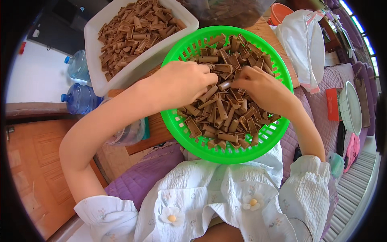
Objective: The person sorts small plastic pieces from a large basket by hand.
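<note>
Brown pieces, short and trough-shaped, are heaped in a bright green slotted basket at the upper centre of the frame. Both hands are in the heap, set slightly apart from each other. The left hand reaches in over the basket's left side with its fingers bent down among the pieces; its fingertips are hidden, so I cannot tell whether it grips one. The right hand comes from the right, fingers curled, near a shiny piece between the two hands; whether it is closed on anything I cannot tell.

At the upper left, a white tub holds more such pieces. Part of a wooden table shows left of the basket. Two blue water jugs stand at the left, and a white bag is at the upper right.
</note>
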A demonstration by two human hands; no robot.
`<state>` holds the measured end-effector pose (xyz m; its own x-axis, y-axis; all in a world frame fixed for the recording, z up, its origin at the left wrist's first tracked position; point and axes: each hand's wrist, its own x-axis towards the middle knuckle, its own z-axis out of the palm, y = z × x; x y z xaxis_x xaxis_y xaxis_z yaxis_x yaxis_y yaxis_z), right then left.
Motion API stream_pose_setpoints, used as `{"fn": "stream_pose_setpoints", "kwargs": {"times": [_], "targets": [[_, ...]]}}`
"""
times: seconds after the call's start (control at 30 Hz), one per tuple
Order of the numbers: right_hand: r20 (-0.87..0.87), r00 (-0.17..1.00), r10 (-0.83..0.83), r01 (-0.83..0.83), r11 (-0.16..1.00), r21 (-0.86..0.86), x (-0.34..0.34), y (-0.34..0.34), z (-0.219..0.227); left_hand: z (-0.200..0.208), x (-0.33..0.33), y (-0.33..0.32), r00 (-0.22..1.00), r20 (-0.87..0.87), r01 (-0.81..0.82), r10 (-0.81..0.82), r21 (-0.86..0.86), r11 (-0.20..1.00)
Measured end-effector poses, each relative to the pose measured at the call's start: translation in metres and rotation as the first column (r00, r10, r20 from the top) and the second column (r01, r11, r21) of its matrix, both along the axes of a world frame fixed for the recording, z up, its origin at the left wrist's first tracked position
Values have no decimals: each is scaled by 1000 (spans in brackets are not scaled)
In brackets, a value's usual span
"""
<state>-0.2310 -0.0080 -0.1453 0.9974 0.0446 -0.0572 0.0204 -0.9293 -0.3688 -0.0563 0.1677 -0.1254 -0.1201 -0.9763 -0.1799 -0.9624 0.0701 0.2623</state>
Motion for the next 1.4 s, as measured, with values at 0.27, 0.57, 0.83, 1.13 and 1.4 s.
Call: {"fn": "stream_pose_setpoints", "kwargs": {"times": [0.27,0.57,0.83,1.13,1.4], "targets": [[95,989,116,-103,986,-128,-7,6,-14,-36,16,-20,990,-116,-109,82,-251,962],[239,969,66,-44,994,-96,-34,27,-12,-64,-18,1,963,-105,190,-250,-395,899],[489,862,-132,123,991,51,-42,19,-13,-50,-28,-3,997,46,74,-69,-98,992],[524,790,-319,270,948,170,-41,22,-10,-23,-18,-6,981,144,-143,127,111,983],[206,933,-296,291,955,56,-19,52,-9,-29,3,-10,938,-59,-341,342,27,940]]}}
